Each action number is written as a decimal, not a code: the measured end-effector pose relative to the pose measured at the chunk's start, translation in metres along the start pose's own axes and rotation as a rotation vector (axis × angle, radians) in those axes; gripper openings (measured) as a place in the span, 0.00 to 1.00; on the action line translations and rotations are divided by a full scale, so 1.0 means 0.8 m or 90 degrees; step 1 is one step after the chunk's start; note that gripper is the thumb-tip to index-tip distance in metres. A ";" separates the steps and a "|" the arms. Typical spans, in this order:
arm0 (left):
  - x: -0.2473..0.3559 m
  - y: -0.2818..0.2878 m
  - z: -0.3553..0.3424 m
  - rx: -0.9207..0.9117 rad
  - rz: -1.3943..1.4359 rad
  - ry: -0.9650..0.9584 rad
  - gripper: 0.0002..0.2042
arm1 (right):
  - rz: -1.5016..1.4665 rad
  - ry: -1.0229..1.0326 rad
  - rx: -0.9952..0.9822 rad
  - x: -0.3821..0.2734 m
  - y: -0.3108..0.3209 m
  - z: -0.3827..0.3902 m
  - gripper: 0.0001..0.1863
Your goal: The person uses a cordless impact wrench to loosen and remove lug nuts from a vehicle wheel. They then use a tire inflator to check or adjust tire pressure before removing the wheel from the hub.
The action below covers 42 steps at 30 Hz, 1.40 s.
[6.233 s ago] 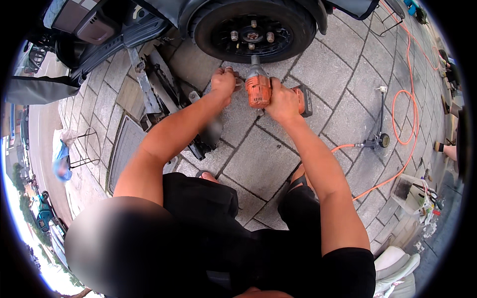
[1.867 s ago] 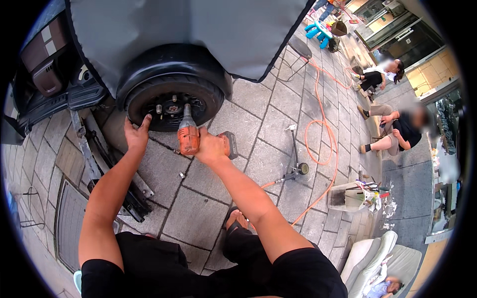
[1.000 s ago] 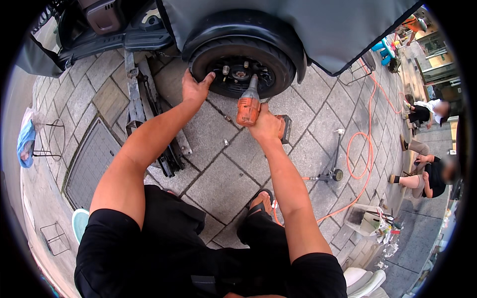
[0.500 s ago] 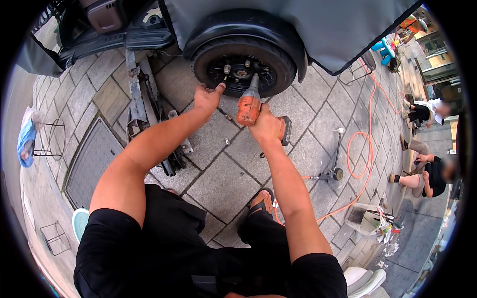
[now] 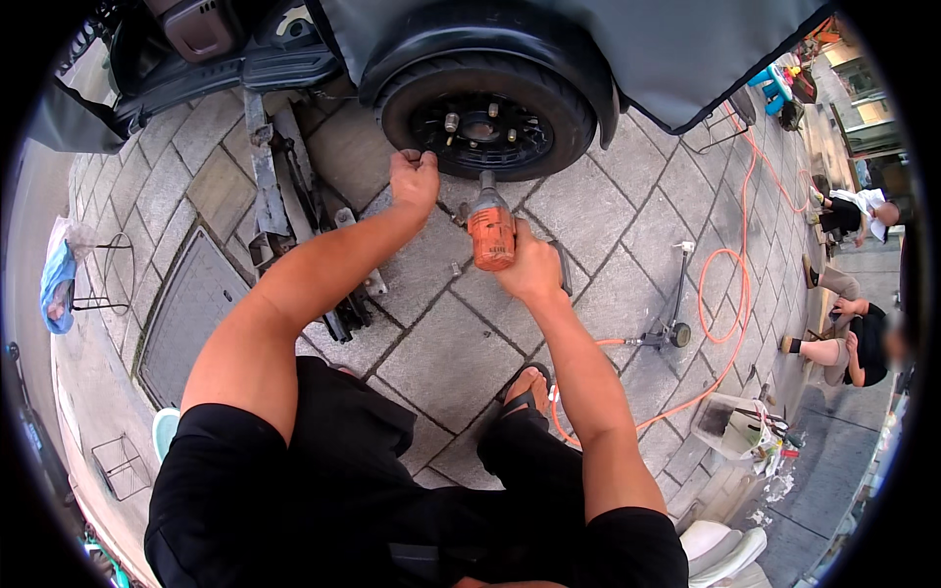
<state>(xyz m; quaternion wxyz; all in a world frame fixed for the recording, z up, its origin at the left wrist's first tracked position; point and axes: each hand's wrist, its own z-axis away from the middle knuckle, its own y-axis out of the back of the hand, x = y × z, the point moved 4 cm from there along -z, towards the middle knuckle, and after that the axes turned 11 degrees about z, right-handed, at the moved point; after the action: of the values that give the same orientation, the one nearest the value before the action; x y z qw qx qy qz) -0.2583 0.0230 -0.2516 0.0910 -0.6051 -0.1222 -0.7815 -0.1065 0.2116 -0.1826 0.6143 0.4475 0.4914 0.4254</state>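
Note:
My right hand (image 5: pixel 531 263) grips an orange cordless impact wrench (image 5: pixel 493 237), whose socket (image 5: pixel 487 181) points at the lower edge of a black wheel (image 5: pixel 570 118) on a grey-covered vehicle, off the studs and nuts around the hub (image 5: pixel 483 131). Beside the tire's lower left, my left hand (image 5: pixel 416 180) is closed, fingertips curled; what, if anything, is in them is too small to make out. Between the hands small metal pieces lie on the paving (image 5: pixel 441 333). A long metal jack-like assembly (image 5: pixel 263 157) rests just left of my left hand.
An orange hose (image 5: pixel 718 253) loops rightward to an inflator gauge (image 5: pixel 678 334). A plastic tool bin (image 5: pixel 716 423) sits at lower right. Two seated people (image 5: pixel 858 348) are at the far right. A wire stand with blue plastic (image 5: pixel 61 284) and a floor cover (image 5: pixel 191 323) are at left.
The wrench in my right hand has pulled back downward from the hub. My left hand has left the tire's side, dropped slightly and curled its fingers.

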 end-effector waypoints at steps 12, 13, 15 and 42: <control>0.054 0.043 -0.026 -0.043 -0.004 -0.066 0.51 | -0.024 0.016 0.102 -0.095 0.017 -0.061 0.33; 0.070 0.044 -0.026 -0.080 0.041 -0.092 0.51 | -0.025 0.014 0.107 -0.097 0.014 -0.062 0.32; 0.078 0.042 -0.033 -0.102 0.055 -0.126 0.53 | -0.025 -0.005 0.079 -0.098 0.010 -0.062 0.32; 0.068 0.042 -0.060 -0.061 -0.089 -0.195 0.54 | 0.005 -0.031 0.002 -0.106 0.005 -0.083 0.28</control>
<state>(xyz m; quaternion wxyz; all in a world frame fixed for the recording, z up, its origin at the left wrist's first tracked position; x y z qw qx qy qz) -0.3067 -0.0229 -0.2074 -0.0123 -0.7110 -0.1386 -0.6893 -0.1857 0.1396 -0.1676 0.6238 0.4609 0.4751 0.4156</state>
